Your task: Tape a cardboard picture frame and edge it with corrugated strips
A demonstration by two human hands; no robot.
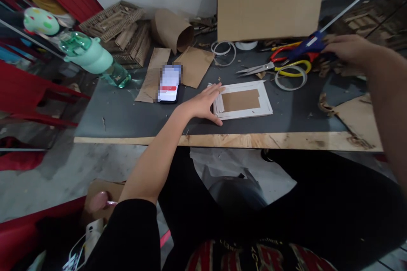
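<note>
one open left hand (206,103) spreads its fingers over the left end of a white-bordered cardboard panel (243,98), which lies flat near the front edge of a grey worktop (133,118), a pose that appears meant to keep the light piece from sliding. at right, the right hand (348,48) is closed on a blue glue gun (308,46), apparently by its handle, with a pale stick jutting up from it; the gun's height above the scissors (257,69) is hard to judge. the scissors and a coil of white cord (291,89) sit just behind the panel, to its right, probably for easy reach. a lit phone (171,87) lies face up to the left, likely so its screen can be seen, beside a green bottle (119,74).
</note>
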